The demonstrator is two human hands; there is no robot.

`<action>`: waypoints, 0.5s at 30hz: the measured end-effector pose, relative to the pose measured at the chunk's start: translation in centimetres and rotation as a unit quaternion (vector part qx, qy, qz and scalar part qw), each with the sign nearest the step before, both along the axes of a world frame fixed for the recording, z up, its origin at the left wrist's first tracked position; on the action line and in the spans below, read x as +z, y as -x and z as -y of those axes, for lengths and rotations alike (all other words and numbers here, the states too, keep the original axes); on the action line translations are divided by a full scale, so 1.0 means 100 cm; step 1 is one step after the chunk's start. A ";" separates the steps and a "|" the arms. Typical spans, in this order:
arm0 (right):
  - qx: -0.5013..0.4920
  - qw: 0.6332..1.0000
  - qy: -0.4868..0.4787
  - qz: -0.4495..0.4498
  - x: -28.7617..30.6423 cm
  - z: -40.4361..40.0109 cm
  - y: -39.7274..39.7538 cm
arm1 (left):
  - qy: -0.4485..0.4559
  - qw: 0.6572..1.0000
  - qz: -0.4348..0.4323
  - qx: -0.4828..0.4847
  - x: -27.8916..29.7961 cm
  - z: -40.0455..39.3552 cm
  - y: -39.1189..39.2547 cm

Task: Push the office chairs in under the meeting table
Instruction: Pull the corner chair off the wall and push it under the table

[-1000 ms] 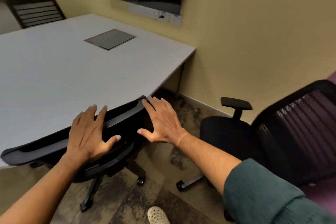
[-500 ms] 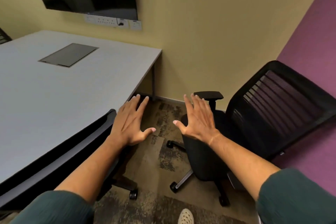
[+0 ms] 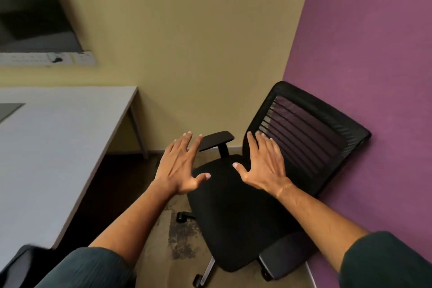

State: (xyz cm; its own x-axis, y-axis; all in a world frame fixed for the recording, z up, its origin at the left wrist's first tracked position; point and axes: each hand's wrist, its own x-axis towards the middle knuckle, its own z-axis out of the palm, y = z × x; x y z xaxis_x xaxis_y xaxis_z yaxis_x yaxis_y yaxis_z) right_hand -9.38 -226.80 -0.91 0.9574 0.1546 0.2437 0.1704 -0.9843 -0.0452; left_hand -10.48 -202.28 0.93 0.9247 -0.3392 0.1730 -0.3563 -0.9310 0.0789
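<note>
A black mesh-backed office chair [image 3: 236, 213] stands away from the table, its backrest [image 3: 308, 133] against the purple wall and its seat facing left. The grey meeting table [image 3: 46, 147] fills the left side. My left hand [image 3: 181, 166] hovers open above the seat's left edge, near the chair's armrest [image 3: 216, 140]. My right hand [image 3: 264, 163] hovers open over the seat, just in front of the backrest. Neither hand touches the chair. Another black chair's back [image 3: 16, 264] peeks in at the bottom left, against the table edge.
A yellow wall [image 3: 187, 42] runs behind the table, with a dark screen [image 3: 30, 7] and a socket strip [image 3: 46, 58] on it. The purple wall [image 3: 374, 54] closes off the right. Patterned carpet [image 3: 182, 236] lies between table and chair. A table leg [image 3: 138, 133] stands at the far corner.
Both hands left the first chair's back by the table and swung right, open, to above the second chair. The view turned right with them.
</note>
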 end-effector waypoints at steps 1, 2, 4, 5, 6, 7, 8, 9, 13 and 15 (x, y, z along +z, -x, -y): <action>-0.017 1.000 -0.002 -0.003 0.002 0.011 -0.006 | 0.002 1.000 0.000 -0.012 0.000 0.011 -0.013; -0.035 0.999 -0.003 -0.006 0.003 0.022 -0.010 | 0.005 1.000 -0.002 -0.026 0.000 0.021 -0.026; -0.070 0.998 -0.008 -0.004 0.005 0.044 -0.019 | 0.003 0.999 -0.005 -0.053 0.000 0.042 -0.050; -0.086 0.996 -0.009 -0.005 0.006 0.053 -0.022 | 0.000 0.998 -0.008 -0.066 -0.001 0.051 -0.061; -0.101 0.995 -0.010 -0.007 0.007 0.061 -0.025 | 0.001 0.997 -0.009 -0.079 -0.002 0.060 -0.073; -0.118 0.993 -0.009 -0.009 0.007 0.069 -0.028 | 0.004 0.996 -0.008 -0.092 -0.003 0.069 -0.084; -0.136 0.991 -0.008 -0.012 0.007 0.076 -0.030 | 0.003 0.994 -0.007 -0.105 -0.005 0.077 -0.096; -0.154 0.988 -0.007 -0.013 0.008 0.083 -0.032 | -0.002 0.993 -0.008 -0.118 -0.006 0.086 -0.107; -0.227 0.974 -0.005 -0.006 0.012 0.108 -0.039 | -0.008 0.985 -0.014 -0.172 -0.006 0.118 -0.153; -0.262 0.965 -0.009 -0.001 0.016 0.120 -0.043 | -0.013 0.980 -0.009 -0.198 -0.003 0.133 -0.178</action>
State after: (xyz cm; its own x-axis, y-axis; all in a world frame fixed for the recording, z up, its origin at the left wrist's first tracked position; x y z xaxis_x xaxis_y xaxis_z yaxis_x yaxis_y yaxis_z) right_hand -5.05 -238.75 0.68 0.9038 -0.3542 0.2402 -0.3497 -0.9348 -0.0624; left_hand 7.30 -215.57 0.67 0.7221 -0.6765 0.1445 -0.6892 -0.7216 0.0658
